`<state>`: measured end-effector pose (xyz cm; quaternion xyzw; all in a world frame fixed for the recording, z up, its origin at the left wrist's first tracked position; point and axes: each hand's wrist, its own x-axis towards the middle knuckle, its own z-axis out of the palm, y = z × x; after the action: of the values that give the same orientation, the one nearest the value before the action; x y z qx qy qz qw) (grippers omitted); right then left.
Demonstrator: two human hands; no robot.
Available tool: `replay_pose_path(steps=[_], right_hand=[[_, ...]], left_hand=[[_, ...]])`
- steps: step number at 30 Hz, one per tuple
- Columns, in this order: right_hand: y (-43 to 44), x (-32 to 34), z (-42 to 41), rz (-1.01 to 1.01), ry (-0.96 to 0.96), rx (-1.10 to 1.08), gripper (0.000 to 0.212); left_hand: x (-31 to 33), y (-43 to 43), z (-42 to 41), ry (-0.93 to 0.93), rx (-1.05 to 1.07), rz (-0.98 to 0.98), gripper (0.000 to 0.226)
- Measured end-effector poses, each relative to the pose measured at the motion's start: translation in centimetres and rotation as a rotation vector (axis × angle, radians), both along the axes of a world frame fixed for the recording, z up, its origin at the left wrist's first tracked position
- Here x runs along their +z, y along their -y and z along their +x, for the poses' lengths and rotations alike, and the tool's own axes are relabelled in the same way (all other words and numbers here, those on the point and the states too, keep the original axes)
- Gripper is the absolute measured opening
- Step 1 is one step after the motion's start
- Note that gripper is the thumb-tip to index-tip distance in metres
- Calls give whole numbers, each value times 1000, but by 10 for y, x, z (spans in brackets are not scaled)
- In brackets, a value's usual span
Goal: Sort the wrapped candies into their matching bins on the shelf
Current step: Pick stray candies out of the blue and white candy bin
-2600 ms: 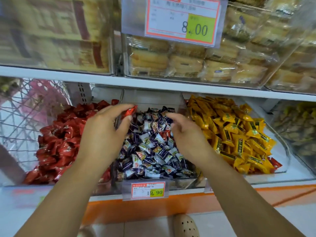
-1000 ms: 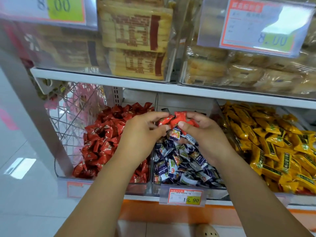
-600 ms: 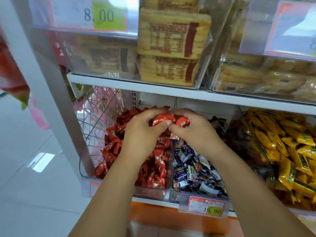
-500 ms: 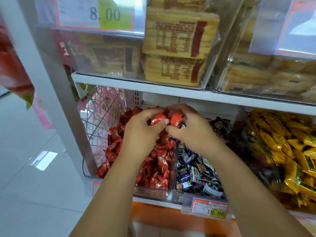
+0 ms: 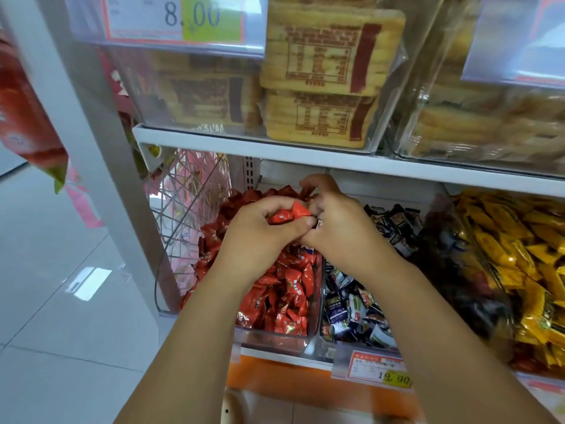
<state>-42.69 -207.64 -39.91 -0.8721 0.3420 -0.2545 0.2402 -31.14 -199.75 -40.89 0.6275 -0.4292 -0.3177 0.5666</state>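
Left hand (image 5: 255,240) is curled round a red wrapped candy (image 5: 289,214), held above the clear bin of red candies (image 5: 275,342), with the right hand (image 5: 341,231) pressed against it. Bins of dark-blue candies (image 5: 351,310) and yellow candies (image 5: 526,255) are ranged alongside on an orange-fronted shelf (image 5: 290,385), under biscuit packs (image 5: 324,71), and pale floor tiles (image 5: 61,347) are seen at left. Whether anything is gripped within the right hand's curled fingers cannot be told.

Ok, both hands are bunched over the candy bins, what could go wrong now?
1. The left hand pinches a red candy above the divider between the red bin and dark bin; a loose release may land it wrong.
2. What the right hand holds is hidden; a dark piece could ride along.
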Motion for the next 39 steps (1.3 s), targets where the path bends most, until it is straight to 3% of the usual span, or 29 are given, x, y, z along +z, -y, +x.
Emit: replay_pose_path(steps=[3, 5, 8, 10, 11, 13, 15, 18, 23, 26, 32, 35, 39], right_hand=[[-1, 1, -5, 148, 86, -10, 44], [0, 7, -17, 318, 214, -86, 50], [17, 11, -46, 305, 251, -279, 30], [31, 10, -69, 230, 129, -379, 18], [36, 9, -79, 178, -19, -420, 17], [40, 5, -94, 56, -279, -470, 20], [38, 1, -94, 32, -268, -406, 22], [27, -15, -79, 164, -231, -202, 28], [48, -36, -100, 290, -443, -381, 38], [48, -39, -106, 287, -580, -354, 36], [42, -38, -102, 265, -401, -438, 21], [38, -22, -94, 204, -74, -445, 21], [28, -7, -59, 263, 293, -339, 14]], left_hand=[[-3, 3, 3, 24, 167, 1, 7], [-7, 5, 10, 92, 263, 42, 15], [-12, 6, 16, 292, 254, 133, 39], [-9, 6, 10, 507, 243, 157, 46], [-5, 6, 5, 580, 227, 147, 46], [1, 5, -8, 596, 123, 85, 42], [2, 5, -20, 572, -10, 64, 43], [-4, 7, -30, 615, -152, 109, 49], [-7, 11, -29, 591, -172, 120, 51], [-6, 12, -27, 570, -172, 125, 51], [-5, 13, -27, 511, -141, 128, 46], [-5, 11, -28, 507, -110, 118, 43], [-2, 8, -23, 534, 55, 112, 37]])
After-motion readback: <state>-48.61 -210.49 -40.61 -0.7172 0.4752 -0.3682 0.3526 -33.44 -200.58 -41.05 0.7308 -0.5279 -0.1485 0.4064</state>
